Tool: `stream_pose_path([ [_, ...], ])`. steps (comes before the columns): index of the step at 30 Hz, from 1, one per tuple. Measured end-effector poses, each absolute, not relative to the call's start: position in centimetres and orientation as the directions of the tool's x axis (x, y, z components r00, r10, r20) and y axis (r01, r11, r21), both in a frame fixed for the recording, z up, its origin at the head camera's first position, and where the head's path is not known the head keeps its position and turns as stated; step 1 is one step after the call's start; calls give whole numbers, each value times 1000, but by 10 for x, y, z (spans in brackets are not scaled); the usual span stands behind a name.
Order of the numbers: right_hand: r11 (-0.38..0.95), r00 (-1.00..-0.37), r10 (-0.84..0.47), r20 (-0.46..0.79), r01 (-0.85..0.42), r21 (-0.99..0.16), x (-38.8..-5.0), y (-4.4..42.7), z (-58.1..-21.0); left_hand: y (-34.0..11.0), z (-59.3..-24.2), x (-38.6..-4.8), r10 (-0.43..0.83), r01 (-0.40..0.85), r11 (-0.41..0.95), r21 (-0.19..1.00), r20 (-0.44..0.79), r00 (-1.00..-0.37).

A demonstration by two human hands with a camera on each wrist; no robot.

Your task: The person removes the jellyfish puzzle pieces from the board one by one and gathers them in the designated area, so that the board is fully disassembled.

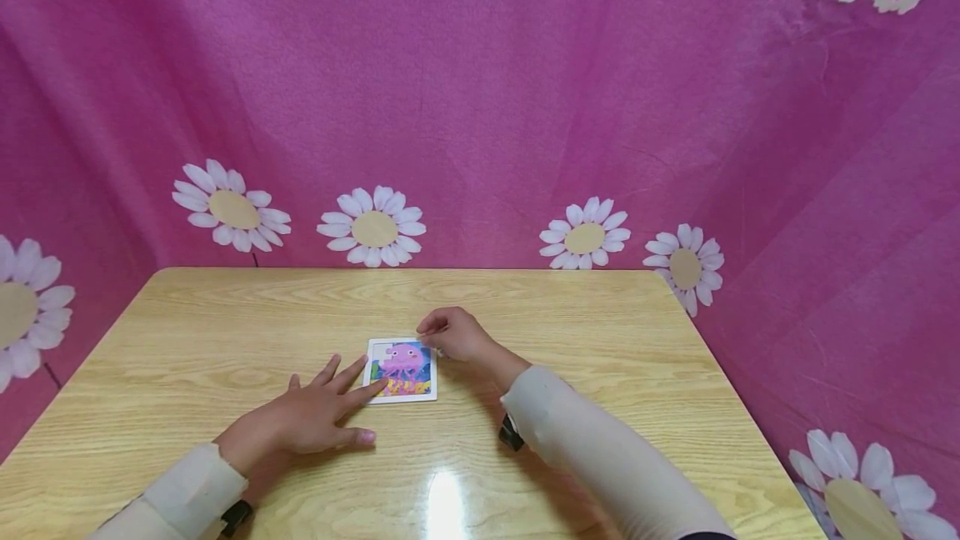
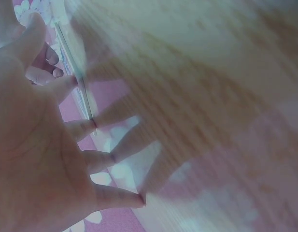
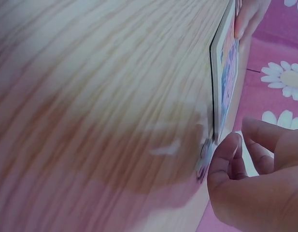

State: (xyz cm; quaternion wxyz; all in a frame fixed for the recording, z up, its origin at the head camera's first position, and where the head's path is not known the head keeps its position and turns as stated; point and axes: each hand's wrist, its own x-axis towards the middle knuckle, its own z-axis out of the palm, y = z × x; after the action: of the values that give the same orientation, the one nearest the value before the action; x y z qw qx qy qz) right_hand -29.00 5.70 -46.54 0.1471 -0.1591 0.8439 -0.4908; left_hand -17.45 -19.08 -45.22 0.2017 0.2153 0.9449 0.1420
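A small square jigsaw puzzle [image 1: 405,386] in a white frame lies on the table, showing a pink jellyfish with eyes. Pale backing shows in its upper left part. My left hand [image 1: 311,415] is spread out from the left, its index fingertip over the puzzle's lower left and another finger at the left edge. Over the top right corner, my right hand [image 1: 461,336] has bent fingers, with nothing visible between thumb and fingertips in the right wrist view. A small coloured piece [image 3: 203,159] lies beside the frame, just below those fingers.
The wooden table [image 1: 585,332] has a glossy top that reflects light near the front. A pink curtain [image 1: 465,107] with white daisies hangs behind it and along both sides.
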Motion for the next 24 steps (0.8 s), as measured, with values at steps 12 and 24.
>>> stream_pose_path([
  [12, 513, -896, -436, -78, -177, -840, -288, 40, -466, -191, -452, -175, 461, 346, 869, 353, -328, -825],
  [24, 553, -888, -453, -83, -206, -807, -282, 26, -463, -192, -453, -175, 472, 358, 862, 358, -314, -824],
])
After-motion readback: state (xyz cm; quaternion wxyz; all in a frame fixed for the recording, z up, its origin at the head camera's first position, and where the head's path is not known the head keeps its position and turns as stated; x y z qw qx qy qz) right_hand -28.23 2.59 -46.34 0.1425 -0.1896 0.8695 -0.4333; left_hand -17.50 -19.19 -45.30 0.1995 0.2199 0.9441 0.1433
